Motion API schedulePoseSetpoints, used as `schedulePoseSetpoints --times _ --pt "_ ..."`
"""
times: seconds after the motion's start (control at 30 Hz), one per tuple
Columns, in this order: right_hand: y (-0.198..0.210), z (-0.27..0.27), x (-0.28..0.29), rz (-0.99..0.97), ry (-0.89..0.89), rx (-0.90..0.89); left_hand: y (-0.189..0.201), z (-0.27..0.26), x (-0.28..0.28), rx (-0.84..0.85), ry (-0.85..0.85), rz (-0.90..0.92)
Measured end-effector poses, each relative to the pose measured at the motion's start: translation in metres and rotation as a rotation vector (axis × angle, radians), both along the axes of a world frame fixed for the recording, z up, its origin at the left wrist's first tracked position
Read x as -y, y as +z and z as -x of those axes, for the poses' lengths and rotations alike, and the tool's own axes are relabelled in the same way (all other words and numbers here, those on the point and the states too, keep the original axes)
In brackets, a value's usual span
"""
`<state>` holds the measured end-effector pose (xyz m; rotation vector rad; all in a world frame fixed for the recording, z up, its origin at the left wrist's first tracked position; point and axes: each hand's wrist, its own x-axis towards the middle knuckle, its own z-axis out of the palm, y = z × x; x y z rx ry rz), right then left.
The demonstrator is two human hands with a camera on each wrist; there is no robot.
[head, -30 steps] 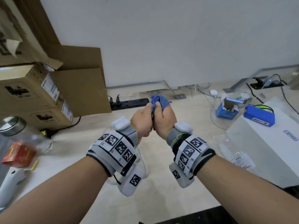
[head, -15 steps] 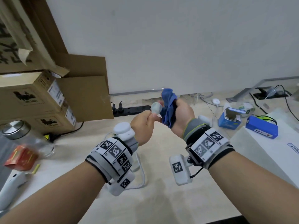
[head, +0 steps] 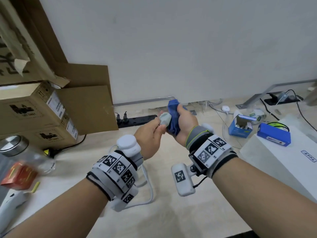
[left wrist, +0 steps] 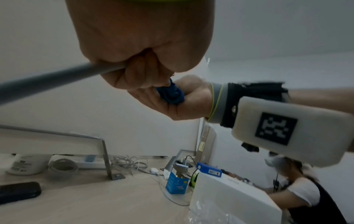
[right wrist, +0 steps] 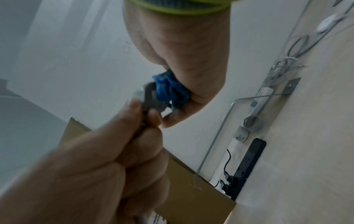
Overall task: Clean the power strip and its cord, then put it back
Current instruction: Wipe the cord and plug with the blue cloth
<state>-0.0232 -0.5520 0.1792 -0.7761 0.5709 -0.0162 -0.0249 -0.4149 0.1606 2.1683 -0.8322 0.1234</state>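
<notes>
The hands have parted since a second ago: the left hand (head: 149,134) now pinches the pale grey plug (head: 165,118) at the cord's end, at twelve o'clock, while the right hand (head: 186,124) grips the crumpled blue cloth (head: 173,115) against it, so cord cleaning seems nearly finished.

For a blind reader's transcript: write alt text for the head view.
Two hands meet above a light desk: the left hand holds a white plug by its cord, while the right hand grips a blue cloth against it. Cardboard boxes stand left; a black power strip lies by the wall.
</notes>
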Motion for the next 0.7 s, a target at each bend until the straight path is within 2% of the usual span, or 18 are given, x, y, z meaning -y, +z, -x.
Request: schedulePoseSetpoints --times 0.07,0.1,0.13,0.2,0.23,0.3,0.37,0.43,0.57,0.63,0.7 --pt "0.004 0.0 0.0 -0.059 0.012 0.05 0.001 -0.005 -0.002 -0.064 0.056 -0.02" --pt "0.007 0.003 -0.004 0.017 0.029 0.061 0.001 -0.007 -0.003 -0.095 0.084 -0.033" --pt "0.008 0.006 -0.011 0.18 0.052 0.078 0.0 -0.007 -0.001 -0.118 0.108 -0.034" --pt "0.004 0.014 -0.026 0.658 0.096 0.088 0.0 -0.004 0.005 -0.108 0.147 -0.015" --pt "-0.001 0.015 -0.032 0.834 0.095 0.111 0.001 -0.001 0.008 -0.092 0.167 -0.003" --pt "-0.01 0.013 -0.037 0.938 0.001 0.131 0.003 0.001 0.011 -0.09 0.133 0.033" --pt "-0.007 0.008 -0.036 0.847 -0.123 0.14 0.004 -0.001 0.008 -0.05 0.056 0.049" --pt "-0.002 0.002 -0.031 0.631 -0.179 0.125 0.002 -0.003 0.005 -0.031 0.006 0.042" --pt "0.002 -0.002 -0.017 0.31 -0.082 0.036 0.003 -0.004 0.003 -0.117 -0.014 0.102" --pt "0.002 -0.004 -0.011 0.18 -0.106 0.021 0.002 -0.007 0.002 -0.183 0.037 0.073" --pt "0.002 -0.003 -0.011 0.199 -0.13 0.015 0.001 -0.008 0.001 -0.202 0.088 -0.015"
